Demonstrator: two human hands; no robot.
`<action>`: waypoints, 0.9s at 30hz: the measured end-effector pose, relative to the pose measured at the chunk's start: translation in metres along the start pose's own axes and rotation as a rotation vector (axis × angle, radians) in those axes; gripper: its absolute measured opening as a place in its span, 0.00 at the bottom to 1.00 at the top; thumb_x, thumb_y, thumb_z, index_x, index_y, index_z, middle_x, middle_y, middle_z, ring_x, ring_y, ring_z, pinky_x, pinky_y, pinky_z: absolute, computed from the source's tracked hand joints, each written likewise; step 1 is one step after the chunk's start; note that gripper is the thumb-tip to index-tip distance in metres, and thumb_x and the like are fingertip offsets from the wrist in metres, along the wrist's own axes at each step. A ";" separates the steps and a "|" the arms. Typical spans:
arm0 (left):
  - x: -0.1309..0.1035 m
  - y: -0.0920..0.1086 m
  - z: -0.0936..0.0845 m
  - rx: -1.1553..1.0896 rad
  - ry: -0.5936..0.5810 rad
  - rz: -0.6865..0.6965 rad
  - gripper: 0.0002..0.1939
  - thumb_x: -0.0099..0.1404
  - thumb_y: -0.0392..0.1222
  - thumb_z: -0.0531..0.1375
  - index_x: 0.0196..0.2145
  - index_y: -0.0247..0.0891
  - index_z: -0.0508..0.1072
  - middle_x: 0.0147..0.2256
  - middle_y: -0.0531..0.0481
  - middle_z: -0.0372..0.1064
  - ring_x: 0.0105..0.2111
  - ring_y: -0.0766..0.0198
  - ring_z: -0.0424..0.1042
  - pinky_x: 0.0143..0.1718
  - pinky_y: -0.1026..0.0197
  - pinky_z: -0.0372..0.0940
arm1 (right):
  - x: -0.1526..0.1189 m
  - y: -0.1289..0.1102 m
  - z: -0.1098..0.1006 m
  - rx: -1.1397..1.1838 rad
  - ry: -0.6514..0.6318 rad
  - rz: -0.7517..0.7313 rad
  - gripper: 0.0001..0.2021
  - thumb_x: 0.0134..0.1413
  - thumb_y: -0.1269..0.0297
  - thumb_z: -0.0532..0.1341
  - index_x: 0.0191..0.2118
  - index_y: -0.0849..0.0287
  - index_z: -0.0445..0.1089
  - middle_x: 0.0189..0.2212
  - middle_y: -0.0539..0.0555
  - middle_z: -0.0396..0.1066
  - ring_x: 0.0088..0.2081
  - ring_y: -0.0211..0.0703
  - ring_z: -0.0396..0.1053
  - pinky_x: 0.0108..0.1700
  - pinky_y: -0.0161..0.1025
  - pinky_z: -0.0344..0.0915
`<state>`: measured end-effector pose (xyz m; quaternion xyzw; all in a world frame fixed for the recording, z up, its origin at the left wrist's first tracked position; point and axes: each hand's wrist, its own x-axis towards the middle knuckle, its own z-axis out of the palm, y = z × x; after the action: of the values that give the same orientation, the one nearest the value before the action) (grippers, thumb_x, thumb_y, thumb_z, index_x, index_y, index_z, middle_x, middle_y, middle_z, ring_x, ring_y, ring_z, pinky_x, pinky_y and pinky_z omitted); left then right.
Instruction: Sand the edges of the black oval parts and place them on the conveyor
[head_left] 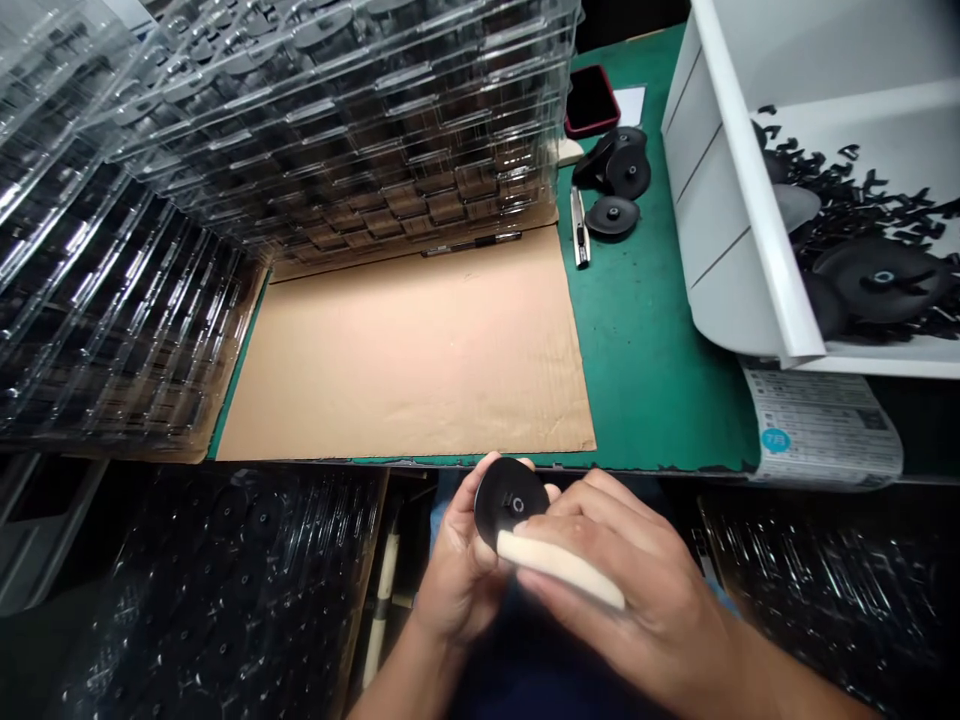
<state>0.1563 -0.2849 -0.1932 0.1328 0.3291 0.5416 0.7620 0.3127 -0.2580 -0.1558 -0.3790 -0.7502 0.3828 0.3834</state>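
My left hand (465,550) is closed round the edge of a round black plastic disc (499,495), which has a small ring near its middle. A curved, cream-coloured pad (559,567), perhaps felt or foam, is gripped between the thumb and fingers of my right hand (630,560). One end of the pad touches the disc's lower edge. Both hands are just in front of the bench edge, above my lap. The underside of the disc is hidden.
Stacked clear plastic trays (360,130) stand at the back and left. Cardboard (420,360) covers part of the green bench (637,340). A pen (472,244), a utility knife (579,228) and black discs (613,216) lie behind. At right, a white bin (720,200) holds black parts.
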 end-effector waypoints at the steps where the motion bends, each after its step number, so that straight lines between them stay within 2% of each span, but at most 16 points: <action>1: 0.000 -0.001 -0.001 0.002 -0.006 -0.009 0.28 0.53 0.44 0.71 0.52 0.47 0.74 0.52 0.47 0.73 0.49 0.58 0.74 0.52 0.61 0.65 | 0.000 0.001 0.000 -0.004 0.011 -0.001 0.09 0.59 0.70 0.62 0.45 0.58 0.71 0.32 0.54 0.70 0.35 0.42 0.65 0.37 0.42 0.65; 6: -0.002 -0.004 -0.005 -0.026 -0.058 -0.050 0.28 0.55 0.41 0.70 0.54 0.50 0.72 0.52 0.48 0.74 0.49 0.62 0.74 0.51 0.64 0.65 | 0.007 -0.001 0.005 0.022 0.090 0.006 0.08 0.59 0.68 0.62 0.44 0.59 0.71 0.33 0.54 0.71 0.36 0.42 0.65 0.38 0.41 0.66; 11: -0.004 -0.001 -0.003 0.016 0.063 -0.051 0.28 0.51 0.42 0.73 0.50 0.48 0.75 0.50 0.49 0.75 0.49 0.62 0.73 0.53 0.63 0.64 | 0.001 -0.003 0.003 0.044 -0.011 0.022 0.08 0.60 0.69 0.61 0.45 0.59 0.71 0.34 0.53 0.71 0.35 0.40 0.65 0.38 0.40 0.65; 13: -0.004 -0.002 -0.001 0.007 0.072 -0.065 0.28 0.49 0.45 0.73 0.49 0.48 0.76 0.50 0.49 0.75 0.49 0.60 0.73 0.53 0.62 0.64 | -0.003 -0.002 0.001 0.044 -0.045 0.040 0.08 0.60 0.69 0.61 0.46 0.58 0.71 0.33 0.53 0.71 0.35 0.40 0.64 0.38 0.40 0.64; 20: 0.000 -0.007 -0.005 -0.060 -0.017 -0.072 0.27 0.53 0.47 0.71 0.51 0.48 0.74 0.50 0.49 0.74 0.45 0.58 0.76 0.50 0.58 0.67 | -0.018 0.004 -0.004 0.013 -0.105 0.094 0.09 0.61 0.68 0.60 0.47 0.55 0.69 0.33 0.53 0.68 0.35 0.42 0.61 0.35 0.40 0.62; 23: 0.000 -0.004 -0.006 -0.059 -0.030 -0.076 0.27 0.54 0.48 0.70 0.52 0.48 0.73 0.50 0.48 0.74 0.43 0.57 0.76 0.48 0.57 0.68 | -0.025 0.007 -0.011 -0.017 -0.124 0.095 0.12 0.61 0.70 0.61 0.50 0.53 0.68 0.34 0.53 0.66 0.36 0.41 0.61 0.36 0.39 0.63; 27: 0.002 0.008 -0.003 -0.068 -0.107 -0.132 0.24 0.58 0.49 0.67 0.52 0.45 0.73 0.49 0.44 0.74 0.41 0.58 0.77 0.39 0.62 0.71 | -0.036 0.016 -0.025 -0.111 0.000 0.103 0.20 0.57 0.73 0.63 0.54 0.51 0.67 0.35 0.52 0.64 0.38 0.40 0.62 0.36 0.37 0.64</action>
<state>0.1492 -0.2802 -0.1915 0.1135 0.2772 0.4932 0.8167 0.3540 -0.2748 -0.1692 -0.4377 -0.7498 0.3596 0.3418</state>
